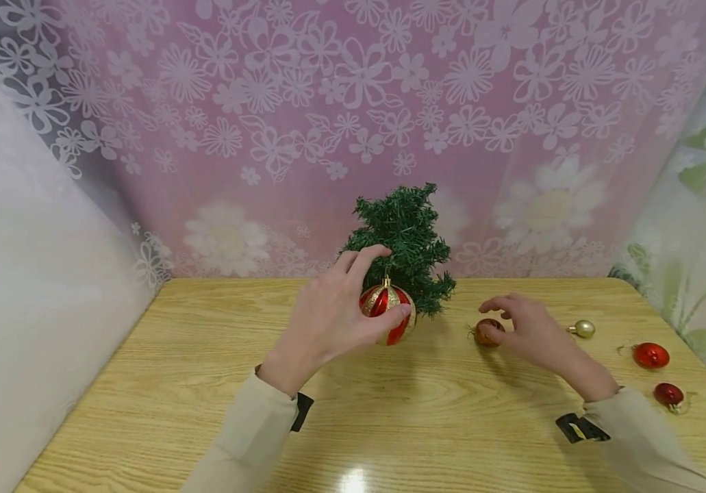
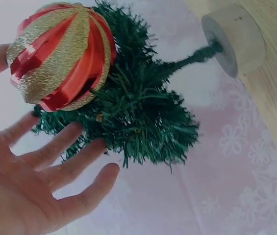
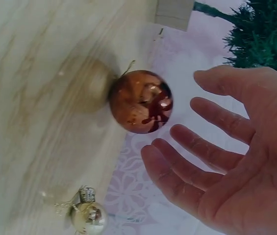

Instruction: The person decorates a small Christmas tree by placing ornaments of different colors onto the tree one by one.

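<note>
A small green artificial Christmas tree (image 1: 408,233) stands at the back of the table on a round wooden base (image 2: 246,39). In front of its branches is a large red and gold striped Christmas ball (image 1: 387,301), its gold cap upward. My left hand (image 1: 337,311) is beside this ball, thumb across its front in the head view. The left wrist view shows the other fingers (image 2: 62,166) spread, not curled round it. My right hand (image 1: 534,335) reaches with loosely bent fingers toward a shiny copper-brown Christmas ball (image 3: 140,102); a gap shows between them in the right wrist view.
To the right on the wooden table (image 1: 205,383) lie a small gold ball (image 1: 584,329), a red ball (image 1: 651,355) and a dark red ball (image 1: 669,394). A pink flowered curtain (image 1: 303,137) hangs behind, with pale cloth (image 1: 32,274) on the left.
</note>
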`<state>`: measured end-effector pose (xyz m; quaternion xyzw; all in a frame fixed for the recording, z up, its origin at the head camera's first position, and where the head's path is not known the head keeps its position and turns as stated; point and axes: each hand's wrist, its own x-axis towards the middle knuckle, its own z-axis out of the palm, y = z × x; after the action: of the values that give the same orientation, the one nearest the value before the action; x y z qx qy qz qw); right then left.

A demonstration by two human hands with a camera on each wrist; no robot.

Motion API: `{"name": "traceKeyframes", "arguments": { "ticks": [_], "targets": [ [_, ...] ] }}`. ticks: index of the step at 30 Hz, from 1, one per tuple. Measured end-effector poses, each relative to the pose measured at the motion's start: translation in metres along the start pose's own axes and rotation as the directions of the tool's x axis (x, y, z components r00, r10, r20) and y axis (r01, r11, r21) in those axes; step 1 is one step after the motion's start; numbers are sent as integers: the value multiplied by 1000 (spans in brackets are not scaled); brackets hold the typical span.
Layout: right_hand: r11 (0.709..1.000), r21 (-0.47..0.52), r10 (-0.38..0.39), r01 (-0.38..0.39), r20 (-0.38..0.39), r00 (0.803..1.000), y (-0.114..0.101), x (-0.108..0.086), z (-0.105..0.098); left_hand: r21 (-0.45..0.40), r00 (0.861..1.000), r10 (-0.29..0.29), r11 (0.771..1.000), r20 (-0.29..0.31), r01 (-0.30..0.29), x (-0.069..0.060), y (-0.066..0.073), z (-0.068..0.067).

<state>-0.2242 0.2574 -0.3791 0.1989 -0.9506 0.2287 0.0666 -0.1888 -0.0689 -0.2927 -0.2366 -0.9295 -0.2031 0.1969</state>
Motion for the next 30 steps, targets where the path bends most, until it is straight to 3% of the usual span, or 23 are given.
{"name": "traceKeyframes", "arguments": {
  "ticks": [6, 18, 25, 30],
  "targets": [
    [999, -37, 8, -6, 47, 999, 6, 0, 8, -14, 999, 19, 1000, 30, -18, 0, -11, -5],
    [996, -72, -45, 48, 40, 998, 12, 1, 13, -91, 995, 81, 993, 51, -76, 7, -45, -10],
    [992, -101, -74, 77, 33, 997, 12, -2, 13, -41, 994, 99, 994, 45, -97, 9, -58, -19],
    [993, -103, -59, 62, 33, 998, 12, -3, 14, -32, 995, 85, 996, 55, -83, 7, -57, -22]
  ]
}}
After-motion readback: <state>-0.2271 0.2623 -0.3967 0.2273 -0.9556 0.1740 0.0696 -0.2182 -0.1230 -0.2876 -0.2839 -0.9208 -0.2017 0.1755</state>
